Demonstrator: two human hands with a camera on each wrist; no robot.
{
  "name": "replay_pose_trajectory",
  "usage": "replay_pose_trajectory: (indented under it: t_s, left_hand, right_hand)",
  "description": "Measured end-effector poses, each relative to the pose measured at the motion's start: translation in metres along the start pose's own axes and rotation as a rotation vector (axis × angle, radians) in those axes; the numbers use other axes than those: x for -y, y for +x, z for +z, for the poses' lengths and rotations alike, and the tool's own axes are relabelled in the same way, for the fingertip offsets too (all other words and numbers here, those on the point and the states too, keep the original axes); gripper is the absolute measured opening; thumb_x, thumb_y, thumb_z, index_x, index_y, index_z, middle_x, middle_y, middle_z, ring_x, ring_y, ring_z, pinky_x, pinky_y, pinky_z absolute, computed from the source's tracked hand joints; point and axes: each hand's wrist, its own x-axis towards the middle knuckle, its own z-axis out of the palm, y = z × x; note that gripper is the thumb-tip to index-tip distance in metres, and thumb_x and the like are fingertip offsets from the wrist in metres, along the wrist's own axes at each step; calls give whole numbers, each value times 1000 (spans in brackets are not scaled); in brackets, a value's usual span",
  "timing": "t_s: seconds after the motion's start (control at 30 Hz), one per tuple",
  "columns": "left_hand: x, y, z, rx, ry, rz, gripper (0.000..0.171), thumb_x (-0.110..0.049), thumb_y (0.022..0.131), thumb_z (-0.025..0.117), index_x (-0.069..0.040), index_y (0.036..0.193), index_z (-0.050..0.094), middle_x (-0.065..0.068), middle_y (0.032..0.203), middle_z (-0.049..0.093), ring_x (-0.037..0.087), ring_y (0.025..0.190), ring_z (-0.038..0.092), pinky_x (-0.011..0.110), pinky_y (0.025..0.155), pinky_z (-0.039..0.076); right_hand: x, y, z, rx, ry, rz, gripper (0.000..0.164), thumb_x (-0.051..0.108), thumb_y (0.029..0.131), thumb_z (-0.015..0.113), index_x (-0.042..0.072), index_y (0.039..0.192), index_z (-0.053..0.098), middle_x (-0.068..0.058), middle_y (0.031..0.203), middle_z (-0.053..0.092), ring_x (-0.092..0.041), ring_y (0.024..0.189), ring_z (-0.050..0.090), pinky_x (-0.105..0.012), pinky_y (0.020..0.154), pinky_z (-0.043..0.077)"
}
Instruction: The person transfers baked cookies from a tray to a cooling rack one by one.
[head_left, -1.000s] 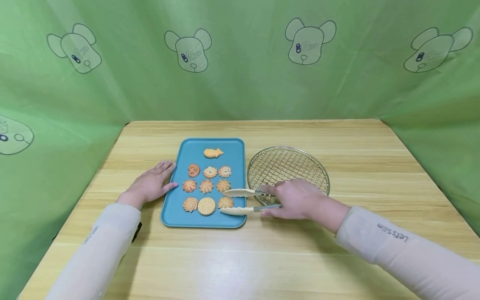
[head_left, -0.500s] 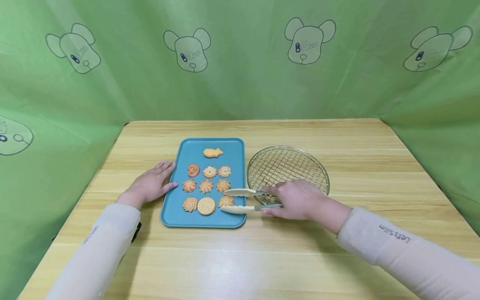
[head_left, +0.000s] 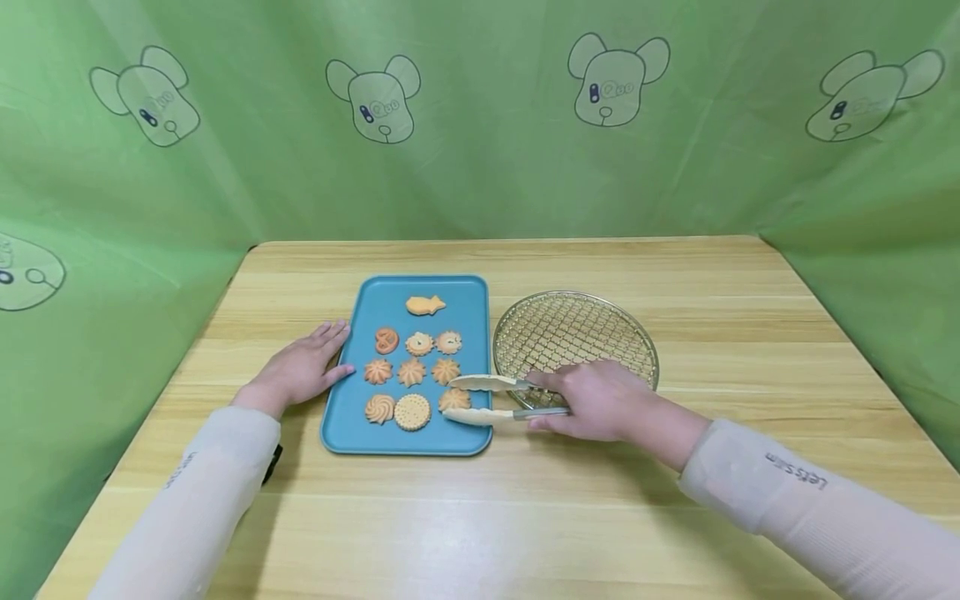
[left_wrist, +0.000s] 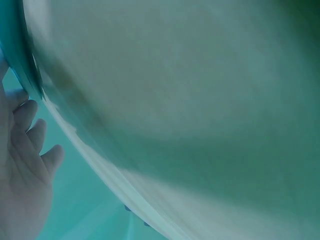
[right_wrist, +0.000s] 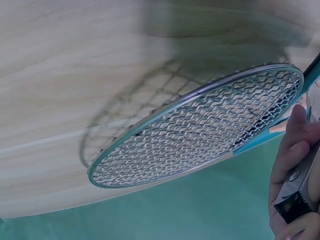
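Note:
My right hand grips a pair of tongs with pale, scalloped tips. The tips lie on either side of a flower-shaped cookie at the right front of the blue tray; whether both touch it I cannot tell. In the right wrist view, curled fingers wrap the metal handle. At the tray's left rim my left hand rests with its fingers extended, thumb over the edge. Other cookies stand in rows, among them a round cookie, a pretzel shape and a fish-shaped cookie.
Close to the tray's right side sits a round wire rack, partly beneath the right hand. Both lie on a wooden table. Green curtains with printed mouse heads hang behind and at the sides.
The tongs have shifted slightly right and away from me, their tips a touch nearer each other. The flower-shaped cookie between them has moved slightly the same way. My left hand keeps its place.

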Motion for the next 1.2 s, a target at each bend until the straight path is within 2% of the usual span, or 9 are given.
replay_pose_trajectory:
  t_s: [0.17, 0.3, 0.43, 0.53, 0.7, 0.83, 0.93, 1.0, 1.2]
  left_hand:
    - [-1, 0, 0, 1, -4, -1, 69, -40, 100, 45, 2, 150, 22, 19, 155, 18, 37, 141, 14, 51, 113, 18]
    - [-1, 0, 0, 1, -5, 0, 69, -40, 100, 45, 2, 150, 21, 19, 155, 19, 37, 141, 14, 51, 113, 18]
    - [0, 0, 1, -1, -3, 0, 69, -40, 100, 45, 2, 150, 21, 19, 155, 19, 37, 141, 14, 51, 113, 18]
    - [1, 0, 1, -1, -4, -4, 70, -40, 100, 46, 2, 150, 21, 18, 155, 19, 36, 142, 14, 50, 113, 19]
    - [2, 1, 2, 6, -2, -8, 70, -41, 100, 45, 1, 150, 20, 18, 155, 18, 36, 142, 13, 50, 113, 19]
    - [1, 1, 2, 10, -4, -9, 70, -41, 100, 45, 1, 150, 20, 18, 155, 18, 36, 142, 13, 50, 113, 18]
    - [0, 1, 1, 6, -7, -9, 70, -41, 100, 46, 1, 150, 20, 18, 155, 19, 37, 141, 14, 50, 113, 19]
    - [0, 1, 1, 0, -10, -5, 69, -40, 100, 46, 2, 150, 21, 19, 155, 20, 37, 141, 15, 51, 113, 19]
    - [-1, -1, -1, -1, -5, 2, 69, -40, 100, 46, 2, 150, 22, 19, 154, 20, 38, 141, 16, 51, 113, 19]
  right_hand:
    - [-1, -2, -1, -19, 17, 10, 71, 63, 84, 59, 14, 136, 55, -5, 92, 68, -7, 52, 46, -24, 43, 40]
    - [-3, -4, -3, -34, 29, 29, 71, 62, 84, 59, 14, 136, 55, -7, 95, 68, -9, 54, 49, -25, 42, 40]
    - [-5, -5, -2, -59, 29, 45, 70, 62, 85, 58, 13, 135, 56, -9, 101, 69, -17, 69, 62, -31, 46, 47]
    - [-8, -7, 0, -77, 36, 58, 70, 62, 85, 58, 13, 135, 55, -9, 103, 69, -23, 79, 66, -34, 50, 51]
    - [-14, -9, 3, -103, 38, 102, 72, 64, 85, 57, 14, 136, 55, -10, 106, 69, -27, 85, 67, -34, 49, 49]
    - [-19, -11, 4, -123, 20, 126, 71, 63, 86, 56, 14, 137, 53, -10, 100, 69, -25, 77, 66, -35, 48, 49]
    - [-23, -13, 5, -145, 12, 140, 69, 61, 86, 57, 14, 137, 53, -12, 98, 69, -26, 76, 65, -40, 53, 52]
    - [-26, -15, 5, -160, 10, 147, 70, 60, 86, 58, 13, 137, 53, -16, 104, 68, -31, 83, 67, -44, 56, 54]
    - [-36, -20, 5, -143, 29, 199, 73, 61, 87, 56, 11, 140, 49, -19, 111, 66, -36, 90, 65, -46, 59, 55]
